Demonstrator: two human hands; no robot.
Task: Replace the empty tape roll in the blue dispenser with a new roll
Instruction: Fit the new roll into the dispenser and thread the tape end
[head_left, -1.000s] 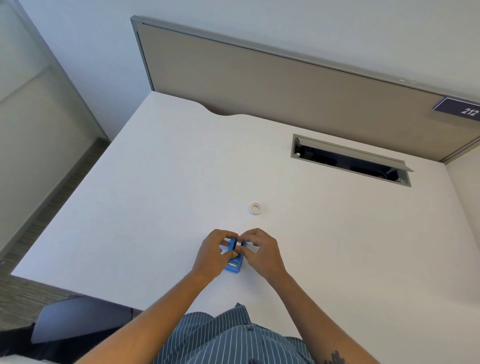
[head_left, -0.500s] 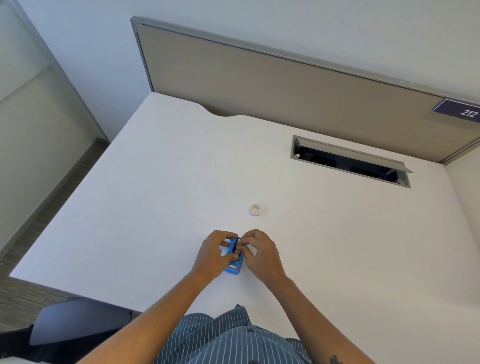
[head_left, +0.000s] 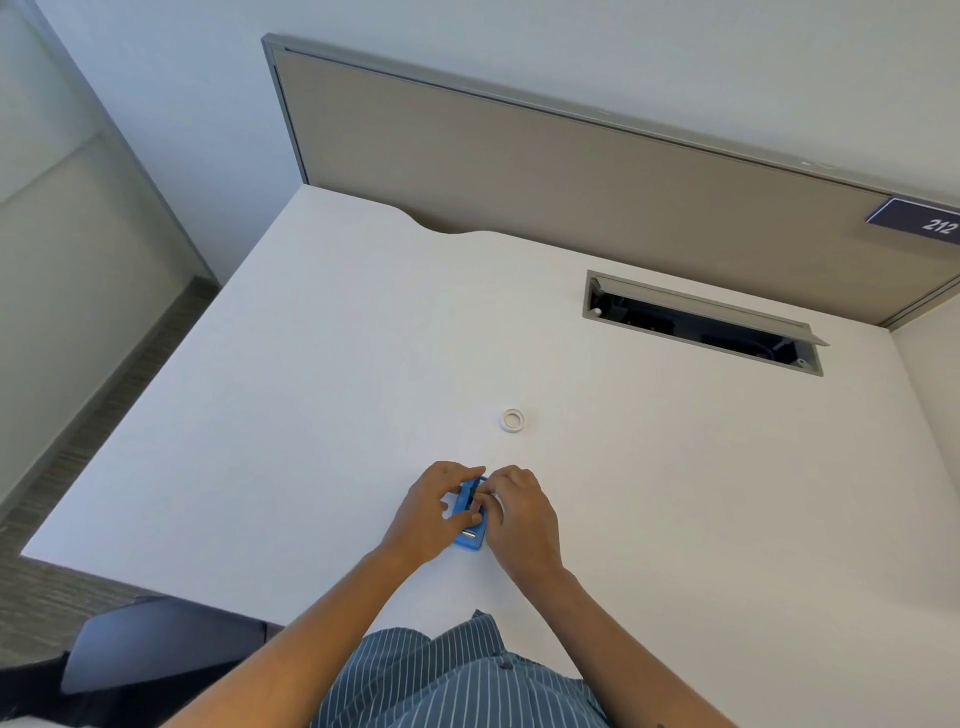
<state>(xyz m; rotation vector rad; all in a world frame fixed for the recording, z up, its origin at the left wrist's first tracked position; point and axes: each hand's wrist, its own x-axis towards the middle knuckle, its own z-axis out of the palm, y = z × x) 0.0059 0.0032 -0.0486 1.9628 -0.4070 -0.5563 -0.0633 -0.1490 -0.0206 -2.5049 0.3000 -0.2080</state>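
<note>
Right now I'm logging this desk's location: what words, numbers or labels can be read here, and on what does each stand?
"212": white digits on the dark plate fixed at the right end of the partition panel.
Blue dispenser: no readable marking; the left hand and right hand cover most of it.
White ring on the desk: no print visible.

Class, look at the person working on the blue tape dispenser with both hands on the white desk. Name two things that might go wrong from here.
1. Both the left hand and the right hand crowd the small blue dispenser, hiding its inside; a part might seat crooked unseen.
2. The white ring lies loose on the desk, apart from the hands; a reaching hand might knock it away.
</note>
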